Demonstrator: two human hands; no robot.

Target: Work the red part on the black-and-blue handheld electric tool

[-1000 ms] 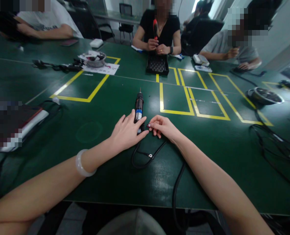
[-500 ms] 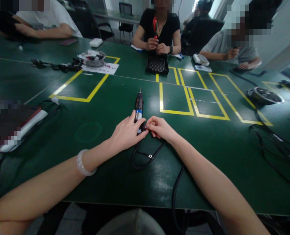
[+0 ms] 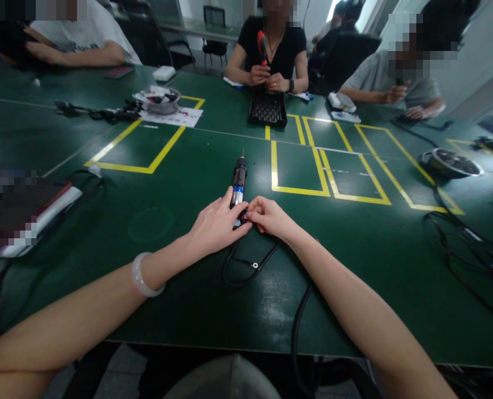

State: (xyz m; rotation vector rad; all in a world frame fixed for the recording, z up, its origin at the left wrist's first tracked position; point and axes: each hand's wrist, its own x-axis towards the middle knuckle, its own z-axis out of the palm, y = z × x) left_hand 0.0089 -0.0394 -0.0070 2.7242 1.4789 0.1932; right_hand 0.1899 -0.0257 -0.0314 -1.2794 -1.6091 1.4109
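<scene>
Head view showed both hands at work near the middle of the frame, over a dark green counter [image 3: 204, 310]. A black and silver screwdriver [image 3: 239, 174] with a blue band lay there just above the frame's center line, its thin bit pointing toward the top. The left hand [image 3: 215, 224] lay over the lower part of its body, fingers slightly spread and touching it; how firmly they gripped could not be told. The right hand [image 3: 271, 217] came in from the right, thumb and fingers pinched together on a small red piece [image 3: 245, 216] at the tool's lower end, mostly hidden by the fingers.

Just below the hands, a black cable [image 3: 240, 285] curved in a loop, with a small ring [image 3: 253, 266] beside it. A pale bracelet [image 3: 140, 276] circled the left wrist. Yellow tape [image 3: 302, 192] marked rectangles on the counter right of the screwdriver. At the upper left, a metal bowl [image 3: 170, 105] stood on a printed sheet [image 3: 190, 117]; another bowl [image 3: 450, 173] stood at the right. At the top center, a co-worker in a black top [image 3: 250, 47] held a red-handled tool [image 3: 262, 44] behind a black tray [image 3: 267, 123].
</scene>
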